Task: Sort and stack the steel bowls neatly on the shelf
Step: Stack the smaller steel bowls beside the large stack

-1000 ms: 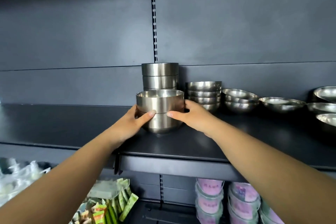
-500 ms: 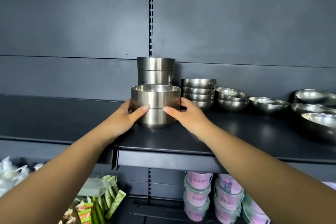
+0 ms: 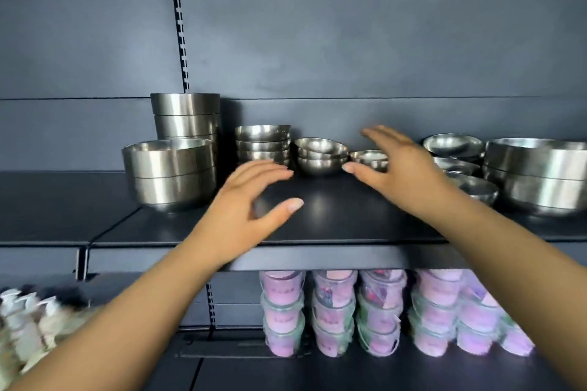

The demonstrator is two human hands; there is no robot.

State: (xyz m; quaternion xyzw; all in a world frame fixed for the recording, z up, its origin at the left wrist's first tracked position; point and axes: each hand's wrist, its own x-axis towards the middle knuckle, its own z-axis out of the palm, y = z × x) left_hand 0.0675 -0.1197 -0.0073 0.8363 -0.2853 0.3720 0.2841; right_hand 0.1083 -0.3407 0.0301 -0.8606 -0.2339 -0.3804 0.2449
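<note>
Now released: two-bowl stack (image 3: pixel 170 174) set down at shelf (image 3: pixel 349 219) front left, before taller stack (image 3: pixel 185 116). Left hand (image 3: pixel 241 209) and right hand (image 3: pixel 397 165) both spread, empty, shifted right toward small bowls (image 3: pixel 320 155), possibly next for sorting

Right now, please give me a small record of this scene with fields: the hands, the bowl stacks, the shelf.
left hand: left hand open, above the shelf, holds nothing
right hand: right hand open, over the small bowl
front stack: two wide bowls, nested, standing free
back stack: tall bowls behind it
middle stacks: small bowl stack; shallow bowl stack
shelf: dark shelf
below: pink cups
</note>
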